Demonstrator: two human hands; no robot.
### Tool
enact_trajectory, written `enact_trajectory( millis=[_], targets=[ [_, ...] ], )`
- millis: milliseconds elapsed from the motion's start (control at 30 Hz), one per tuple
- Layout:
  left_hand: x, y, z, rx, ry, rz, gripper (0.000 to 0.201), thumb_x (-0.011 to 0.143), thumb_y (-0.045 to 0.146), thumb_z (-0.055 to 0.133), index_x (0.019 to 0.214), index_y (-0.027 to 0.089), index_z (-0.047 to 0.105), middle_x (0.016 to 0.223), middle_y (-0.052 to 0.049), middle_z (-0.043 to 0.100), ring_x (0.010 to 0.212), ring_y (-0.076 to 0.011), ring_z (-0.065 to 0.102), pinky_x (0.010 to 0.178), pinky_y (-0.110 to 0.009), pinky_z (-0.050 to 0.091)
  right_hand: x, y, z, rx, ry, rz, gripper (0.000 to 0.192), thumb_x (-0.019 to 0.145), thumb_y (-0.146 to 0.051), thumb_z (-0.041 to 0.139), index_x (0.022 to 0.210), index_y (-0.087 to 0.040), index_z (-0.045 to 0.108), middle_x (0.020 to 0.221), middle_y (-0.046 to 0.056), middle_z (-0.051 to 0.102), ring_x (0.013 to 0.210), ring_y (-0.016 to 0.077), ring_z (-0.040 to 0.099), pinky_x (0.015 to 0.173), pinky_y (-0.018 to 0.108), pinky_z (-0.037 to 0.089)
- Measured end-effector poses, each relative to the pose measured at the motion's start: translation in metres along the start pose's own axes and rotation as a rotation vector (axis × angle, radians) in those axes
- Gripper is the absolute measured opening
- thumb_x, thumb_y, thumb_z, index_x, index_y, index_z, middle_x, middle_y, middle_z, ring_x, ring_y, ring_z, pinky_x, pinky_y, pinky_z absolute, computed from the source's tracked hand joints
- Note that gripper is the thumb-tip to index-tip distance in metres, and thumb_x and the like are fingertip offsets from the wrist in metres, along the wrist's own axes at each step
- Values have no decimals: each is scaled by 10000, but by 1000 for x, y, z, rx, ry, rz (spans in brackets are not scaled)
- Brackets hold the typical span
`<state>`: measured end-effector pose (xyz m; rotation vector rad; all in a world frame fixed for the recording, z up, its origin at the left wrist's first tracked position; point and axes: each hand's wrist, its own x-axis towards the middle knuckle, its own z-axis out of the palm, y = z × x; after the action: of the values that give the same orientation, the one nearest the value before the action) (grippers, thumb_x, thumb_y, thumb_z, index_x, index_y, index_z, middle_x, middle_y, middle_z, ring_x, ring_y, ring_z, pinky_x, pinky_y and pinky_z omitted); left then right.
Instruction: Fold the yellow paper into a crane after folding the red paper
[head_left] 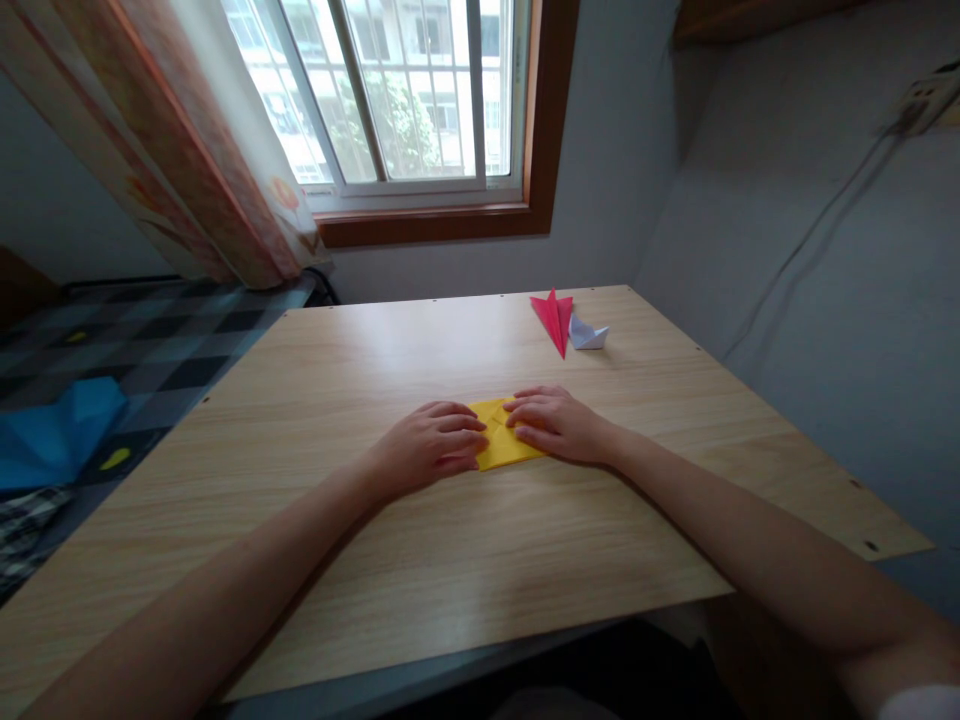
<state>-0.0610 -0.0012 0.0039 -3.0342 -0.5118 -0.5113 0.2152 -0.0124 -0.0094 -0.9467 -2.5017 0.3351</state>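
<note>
Item 1: yellow folded paper (504,448), one piece. I find it lying flat between my two grips, its folds crossing the upper face; its left and right ends run under the fingers.

Item 2: left grip (429,442). Fingers extended, close together, laid over the left end of the yellow folded paper; the hand is loosely open, palm down.

Item 3: right grip (559,424). Fingers slightly bent and a little spread, resting on the right part of the same paper; I read it as open, touching from above.

Item 4: surface (405,360), pale wood grain, under both grips.

Item 5: red paper plane (553,322), on the surface beyond the right grip, well apart from it, nose toward me.

Item 6: white paper boat (589,336), just right of the plane's nose, beyond the right grip and slightly to its right.

Item 7: blue folded item (64,430), far left of the left grip, on a checked cover (180,345).

Item 8: window (405,110), ahead of both grips; patterned curtain (217,150) at its left.

Item 9: wall socket (922,103) with cable (814,225), right of the right grip and higher.
</note>
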Motion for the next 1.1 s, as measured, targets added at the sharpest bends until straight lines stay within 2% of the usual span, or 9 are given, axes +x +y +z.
enact_trajectory(
  millis=[67, 167, 233, 400, 567, 767, 867, 1000, 1100],
  targets=[
    [1, 1, -1, -12, -15, 24, 265, 963, 402, 576, 1126, 235, 700, 1178, -45, 720, 1126, -212, 615, 1002, -379, 483, -1, -1, 0, 1, -38, -1, 217, 926, -358, 611, 1072, -220, 693, 1322, 73, 654, 1307, 260, 514, 1103, 462, 350],
    [2, 3, 1, -8, -11, 46, 295, 963, 432, 566, 1136, 232, 697, 1161, -48, 727, 1105, -211, 627, 978, -372, 497, -3, -1, 2, -2, -84, -6, 415, 807, -507, 730, 1105, -225, 667, 1393, 102, 597, 1362, 306, 449, 1125, 511, 306],
    [4, 5, 2, -2, 6, 71, 284, 977, 417, 546, 1114, 225, 703, 1131, -44, 738, 1070, -201, 641, 957, -351, 504, -3, -2, 3, -1, -91, -9, 481, 766, -548, 754, 1109, -225, 655, 1410, 114, 579, 1366, 316, 441, 1130, 525, 293],
    [7, 12, 4, 16, 76, 90, 251, 994, 357, 529, 1038, 193, 713, 1027, -31, 764, 963, -182, 668, 886, -307, 515, -3, -2, 5, -9, -70, -26, 416, 791, -526, 737, 1058, -219, 652, 1392, 124, 591, 1345, 321, 470, 1114, 527, 317],
    [6, 12, 4, 24, 78, 66, 195, 981, 270, 534, 1019, 195, 711, 985, -23, 765, 941, -179, 672, 877, -314, 513, -4, -2, 4, -3, -64, -43, 415, 786, -531, 740, 1037, -212, 651, 1386, 133, 595, 1341, 321, 476, 1113, 523, 323],
    [7, 9, 8, -73, 67, -71, 192, 961, 235, 528, 1012, 180, 705, 962, -51, 739, 889, -169, 677, 824, -292, 534, -4, -2, 5, 3, -36, -73, 322, 844, -471, 691, 1004, -193, 651, 1350, 155, 615, 1307, 311, 509, 1093, 497, 357],
    [8, 9, 10, -104, 69, -138, 216, 961, 240, 513, 1074, 171, 684, 976, -66, 726, 884, -174, 668, 820, -302, 541, -3, -4, 5, 10, -28, -63, 275, 868, -436, 665, 992, -191, 656, 1335, 152, 624, 1293, 305, 522, 1086, 488, 368],
    [9, 8, 12, -107, 68, -210, 273, 954, 237, 517, 1192, 164, 627, 1038, -79, 712, 974, -202, 641, 870, -336, 536, -3, -4, 5, 17, -27, -54, 270, 898, -429, 630, 1017, -189, 660, 1336, 145, 623, 1290, 296, 522, 1080, 483, 377],
    [8, 8, 13, -87, 71, -250, 312, 937, 248, 549, 1233, 156, 584, 1081, -88, 695, 1032, -219, 618, 922, -366, 520, -1, -4, 7, 17, -11, -59, 177, 938, -334, 568, 997, -191, 652, 1310, 132, 641, 1264, 276, 542, 1072, 473, 389]
  ],
)
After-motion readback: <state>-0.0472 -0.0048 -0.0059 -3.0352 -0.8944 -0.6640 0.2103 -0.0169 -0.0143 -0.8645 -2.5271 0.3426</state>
